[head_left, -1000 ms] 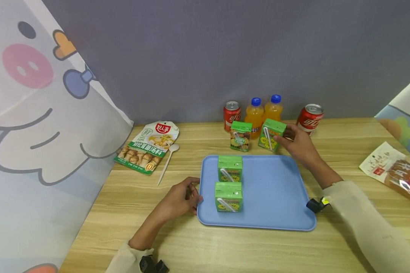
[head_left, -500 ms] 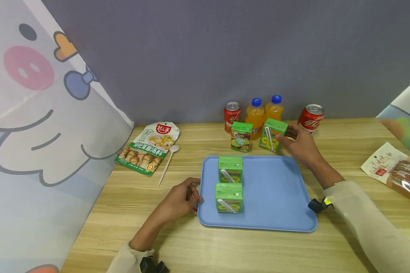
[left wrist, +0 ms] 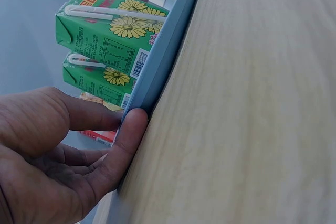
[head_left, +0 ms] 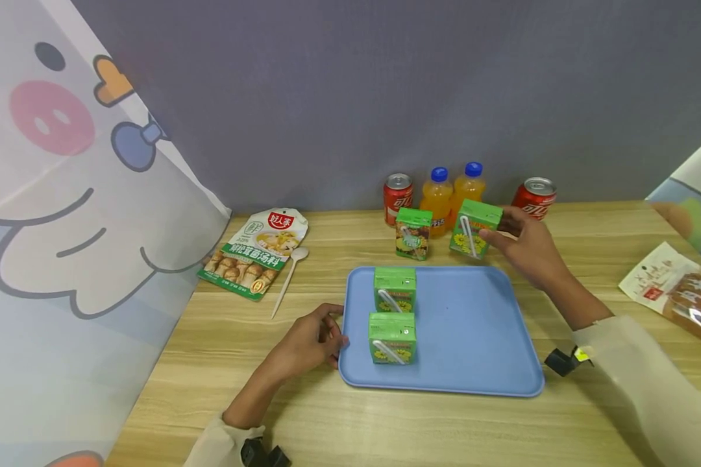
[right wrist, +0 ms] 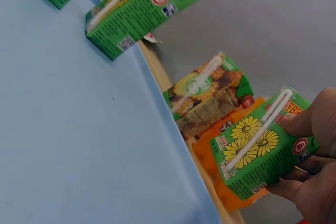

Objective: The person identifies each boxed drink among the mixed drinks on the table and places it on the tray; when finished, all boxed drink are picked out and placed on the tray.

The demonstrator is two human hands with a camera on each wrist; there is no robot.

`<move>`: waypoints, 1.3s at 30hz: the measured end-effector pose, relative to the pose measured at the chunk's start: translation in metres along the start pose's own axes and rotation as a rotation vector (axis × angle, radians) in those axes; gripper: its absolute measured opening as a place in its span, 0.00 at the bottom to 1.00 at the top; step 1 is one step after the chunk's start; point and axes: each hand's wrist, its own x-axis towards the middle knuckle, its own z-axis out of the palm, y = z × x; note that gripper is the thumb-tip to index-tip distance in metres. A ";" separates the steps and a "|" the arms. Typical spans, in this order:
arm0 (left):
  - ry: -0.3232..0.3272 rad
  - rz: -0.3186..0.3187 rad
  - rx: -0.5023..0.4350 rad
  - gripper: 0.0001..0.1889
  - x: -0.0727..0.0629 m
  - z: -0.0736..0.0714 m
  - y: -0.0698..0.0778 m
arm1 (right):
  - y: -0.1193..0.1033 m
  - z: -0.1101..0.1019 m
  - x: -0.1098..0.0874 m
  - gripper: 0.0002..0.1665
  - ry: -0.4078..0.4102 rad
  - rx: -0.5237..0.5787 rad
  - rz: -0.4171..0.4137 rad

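Observation:
My right hand (head_left: 531, 250) grips a green drink carton (head_left: 470, 233) by its right side, behind the tray. The carton has yellow flowers and a white straw on its front and leans a little. In the right wrist view, the thumb lies on the front of this carton (right wrist: 260, 145). My left hand (head_left: 306, 344) pinches the left rim of a blue tray (head_left: 467, 337); the left wrist view has thumb and fingers around that rim (left wrist: 157, 72). On the tray's left part, two matching cartons stand one behind the other, a rear one (head_left: 394, 279) and a front one (head_left: 391, 337).
A brown-and-green carton (head_left: 413, 235) stands behind the tray. At the back are two orange drink bottles (head_left: 437, 200) and two red cans, left (head_left: 397, 198) and right (head_left: 534, 200). A mushroom soup pouch (head_left: 254, 253) and white spoon (head_left: 289, 279) lie left; a brown food packet (head_left: 677, 292) lies right.
My right hand has shifted slightly to the right with the drink carton, which now tilts more and stands farther from the brown-and-green carton. My left hand stays on the tray rim.

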 end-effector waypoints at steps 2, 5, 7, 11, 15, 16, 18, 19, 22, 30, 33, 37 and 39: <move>0.000 -0.001 -0.003 0.27 0.000 0.000 0.000 | -0.002 -0.001 -0.004 0.38 -0.002 -0.009 -0.015; -0.002 0.000 -0.011 0.27 0.000 0.000 0.001 | -0.007 -0.003 -0.010 0.36 -0.010 -0.009 -0.035; -0.002 -0.004 -0.013 0.27 0.000 0.000 0.001 | -0.010 -0.003 -0.015 0.35 -0.018 -0.017 -0.039; -0.002 -0.004 -0.013 0.27 0.000 0.001 0.000 | -0.019 -0.004 -0.026 0.35 -0.054 -0.039 -0.026; -0.002 -0.005 -0.019 0.27 0.000 0.000 0.000 | -0.029 -0.002 -0.039 0.35 -0.074 -0.047 -0.036; -0.002 -0.007 -0.022 0.27 0.000 0.000 0.000 | -0.032 -0.002 -0.042 0.34 -0.077 -0.045 -0.042; -0.004 -0.010 -0.026 0.27 0.000 0.000 -0.001 | -0.037 -0.001 -0.049 0.33 -0.083 -0.044 -0.056; -0.005 -0.011 -0.028 0.27 0.000 0.000 -0.001 | -0.039 -0.001 -0.053 0.33 -0.085 -0.046 -0.064; -0.003 -0.012 -0.030 0.27 0.000 0.000 -0.001 | -0.044 -0.001 -0.063 0.32 -0.093 -0.045 -0.078; -0.005 -0.007 -0.036 0.27 0.002 0.000 -0.001 | -0.047 -0.001 -0.085 0.30 -0.101 -0.059 -0.093; -0.006 -0.012 -0.040 0.27 0.001 0.000 -0.001 | -0.047 -0.001 -0.091 0.30 -0.101 -0.076 -0.092; -0.008 -0.013 -0.049 0.27 0.001 0.000 -0.001 | -0.047 -0.001 -0.098 0.30 -0.118 -0.064 -0.097; -0.008 -0.013 -0.049 0.27 0.000 0.000 -0.001 | -0.046 0.000 -0.102 0.30 -0.127 -0.049 -0.104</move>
